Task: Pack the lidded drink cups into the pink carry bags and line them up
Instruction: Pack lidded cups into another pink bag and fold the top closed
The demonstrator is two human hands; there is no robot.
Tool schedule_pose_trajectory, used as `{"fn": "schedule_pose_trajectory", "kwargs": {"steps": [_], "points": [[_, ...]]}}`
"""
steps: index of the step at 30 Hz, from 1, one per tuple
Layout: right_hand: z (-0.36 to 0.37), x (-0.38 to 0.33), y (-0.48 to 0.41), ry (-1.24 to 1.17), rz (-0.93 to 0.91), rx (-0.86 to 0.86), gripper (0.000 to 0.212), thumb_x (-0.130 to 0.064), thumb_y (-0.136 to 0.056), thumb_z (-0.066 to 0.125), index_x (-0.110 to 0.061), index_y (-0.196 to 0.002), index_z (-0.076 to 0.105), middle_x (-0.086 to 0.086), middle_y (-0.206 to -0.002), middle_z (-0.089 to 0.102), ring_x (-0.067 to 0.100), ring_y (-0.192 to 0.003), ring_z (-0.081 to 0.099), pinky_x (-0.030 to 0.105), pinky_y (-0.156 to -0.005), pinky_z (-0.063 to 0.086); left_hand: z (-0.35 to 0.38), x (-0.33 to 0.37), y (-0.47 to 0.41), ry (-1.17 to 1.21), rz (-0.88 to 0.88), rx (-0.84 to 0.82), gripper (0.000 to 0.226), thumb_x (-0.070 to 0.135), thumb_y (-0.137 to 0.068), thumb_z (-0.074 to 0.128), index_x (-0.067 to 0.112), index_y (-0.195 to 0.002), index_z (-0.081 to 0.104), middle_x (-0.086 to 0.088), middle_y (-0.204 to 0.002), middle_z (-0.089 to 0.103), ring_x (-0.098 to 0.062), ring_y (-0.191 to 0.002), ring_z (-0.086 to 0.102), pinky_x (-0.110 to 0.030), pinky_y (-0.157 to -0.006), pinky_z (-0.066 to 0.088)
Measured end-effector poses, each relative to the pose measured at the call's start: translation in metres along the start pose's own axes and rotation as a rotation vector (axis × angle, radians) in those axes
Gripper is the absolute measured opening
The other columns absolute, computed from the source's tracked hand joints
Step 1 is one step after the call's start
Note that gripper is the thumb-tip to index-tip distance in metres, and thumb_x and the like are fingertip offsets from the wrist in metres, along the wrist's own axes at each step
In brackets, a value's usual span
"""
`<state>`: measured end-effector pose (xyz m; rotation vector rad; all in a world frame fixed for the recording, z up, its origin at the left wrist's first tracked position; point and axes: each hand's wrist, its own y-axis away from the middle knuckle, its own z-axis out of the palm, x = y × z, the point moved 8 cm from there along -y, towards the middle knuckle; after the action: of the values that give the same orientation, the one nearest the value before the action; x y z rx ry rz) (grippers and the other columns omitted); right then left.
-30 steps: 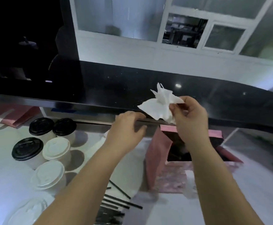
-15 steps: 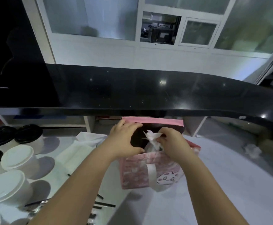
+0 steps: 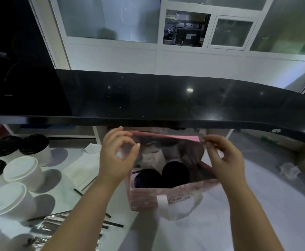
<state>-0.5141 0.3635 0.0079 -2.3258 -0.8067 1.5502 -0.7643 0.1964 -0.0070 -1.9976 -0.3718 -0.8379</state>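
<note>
White panelled wall (image 3: pixel 111 57) with windows fills the background, and below it a long black counter (image 3: pixel 148 98) runs across in front of me, overhanging the pale worktop (image 3: pixel 238 205) where I am packing.

On that worktop, straight ahead, the pink bag (image 3: pixel 144 198) stands upright with its mouth wide open. The mouth's long axis runs left to right, so it spans the gap between my two hands. My left hand (image 3: pixel 115 158) has the left end of the far rim, fingers curled over the edge and thumb bent toward them on the inner side. My right hand (image 3: pixel 224 160) pinches the right end of the same rim between thumb and fingertips. The near rim lies toward me, below my wrists, with the white handle (image 3: pixel 177 211) hanging down its front face.

Two dark-lidded cups (image 3: pixel 175 171) stand side by side inside, along that same left-right line, lower than my fingers and between them. A crumpled napkin (image 3: pixel 149 158) sits behind them against the far wall.

I judge this bag is full, so the far rim has to come toward me to meet the near one, both hands drawing evenly.

The loose cups (image 3: pixel 21 171), some with white lids and some with black, wait well off to my left, nearer my left hand. A few thin black straws (image 3: pixel 113 223) lie by my left forearm.
</note>
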Motion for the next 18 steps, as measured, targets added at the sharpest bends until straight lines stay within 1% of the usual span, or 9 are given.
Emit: {"fn": "schedule_pose_trajectory", "kwargs": {"steps": [2,4,5,7,10,12,14,16,18], "points": [[-0.017,0.034,0.006,-0.106,0.152,-0.004,0.023,-0.018,-0.090,0.065,-0.040,-0.094,0.067,-0.011,-0.100,0.069,0.008,-0.095,0.063,0.023,-0.080,0.052,-0.003,-0.013,0.009,0.070,-0.074,0.020,0.010,0.030,-0.082,0.069,0.022,-0.082,0.064,0.007,-0.105,0.061,-0.011,-0.117,0.054,-0.034,-0.101,0.044],[-0.010,0.064,0.015,-0.311,0.323,-0.197,0.018,-0.033,-0.086,0.067,-0.038,-0.103,0.070,-0.007,-0.110,0.070,0.014,-0.106,0.064,0.035,-0.089,0.050,0.001,-0.021,0.013,0.142,-0.164,-0.040,0.010,0.017,-0.083,0.073,0.020,-0.089,0.066,0.006,-0.108,0.062,-0.009,-0.115,0.056,-0.038,-0.099,0.049],[0.000,0.071,0.022,-0.409,0.363,-0.322,0.026,-0.039,-0.084,0.068,-0.034,-0.110,0.069,-0.004,-0.115,0.069,0.016,-0.109,0.064,0.038,-0.093,0.049,0.004,-0.022,0.013,0.161,-0.199,-0.069,0.014,0.011,-0.083,0.072,0.021,-0.091,0.067,0.008,-0.109,0.063,-0.008,-0.114,0.057,-0.037,-0.099,0.050],[0.018,0.076,0.034,-0.496,0.365,-0.452,0.033,-0.030,-0.087,0.069,-0.022,-0.119,0.066,0.000,-0.118,0.069,0.018,-0.111,0.064,0.039,-0.093,0.052,0.004,-0.020,0.011,0.159,-0.228,-0.083,0.019,0.008,-0.084,0.070,0.025,-0.091,0.068,0.010,-0.109,0.065,-0.006,-0.115,0.057,-0.034,-0.100,0.049],[0.029,0.078,0.037,-0.499,0.384,-0.304,0.024,-0.002,-0.089,0.063,-0.017,-0.107,0.068,-0.004,-0.098,0.074,0.012,-0.095,0.069,0.024,-0.076,0.057,-0.003,-0.018,0.015,0.186,-0.274,-0.048,0.011,0.023,-0.085,0.069,0.024,-0.095,0.068,0.008,-0.112,0.066,-0.007,-0.117,0.056,-0.033,-0.101,0.047],[0.035,0.081,0.039,-0.525,0.407,-0.242,0.023,0.000,-0.089,0.062,-0.018,-0.101,0.069,-0.006,-0.094,0.075,0.008,-0.089,0.069,0.017,-0.069,0.054,-0.008,-0.019,0.031,0.228,-0.330,-0.014,0.033,0.047,-0.083,0.062,0.024,-0.106,0.064,0.012,-0.117,0.063,-0.005,-0.115,0.056,-0.024,-0.098,0.047],[0.039,0.085,0.039,-0.524,0.421,-0.199,0.020,-0.002,-0.090,0.062,-0.018,-0.100,0.070,-0.006,-0.094,0.075,0.009,-0.088,0.069,0.017,-0.069,0.054,-0.010,-0.022,0.059,0.279,-0.385,0.009,0.058,0.065,-0.076,0.060,0.024,-0.118,0.058,0.016,-0.119,0.060,-0.002,-0.114,0.056,-0.016,-0.093,0.046],[0.041,0.089,0.041,-0.531,0.429,-0.151,0.021,-0.003,-0.092,0.059,-0.020,-0.097,0.071,-0.008,-0.090,0.075,0.008,-0.084,0.069,0.018,-0.069,0.054,-0.003,-0.027,0.086,0.310,-0.456,-0.018,0.054,0.060,-0.073,0.071,0.032,-0.117,0.059,0.015,-0.116,0.064,-0.004,-0.110,0.060,-0.015,-0.088,0.048],[0.042,0.088,0.043,-0.543,0.431,-0.125,0.023,-0.001,-0.093,0.057,-0.020,-0.093,0.071,-0.008,-0.085,0.075,0.006,-0.079,0.068,0.019,-0.069,0.056,0.007,-0.033,0.103,0.337,-0.543,-0.043,0.034,0.029,-0.076,0.080,0.037,-0.107,0.068,0.012,-0.105,0.072,-0.006,-0.096,0.067,-0.020,-0.080,0.052]]}}
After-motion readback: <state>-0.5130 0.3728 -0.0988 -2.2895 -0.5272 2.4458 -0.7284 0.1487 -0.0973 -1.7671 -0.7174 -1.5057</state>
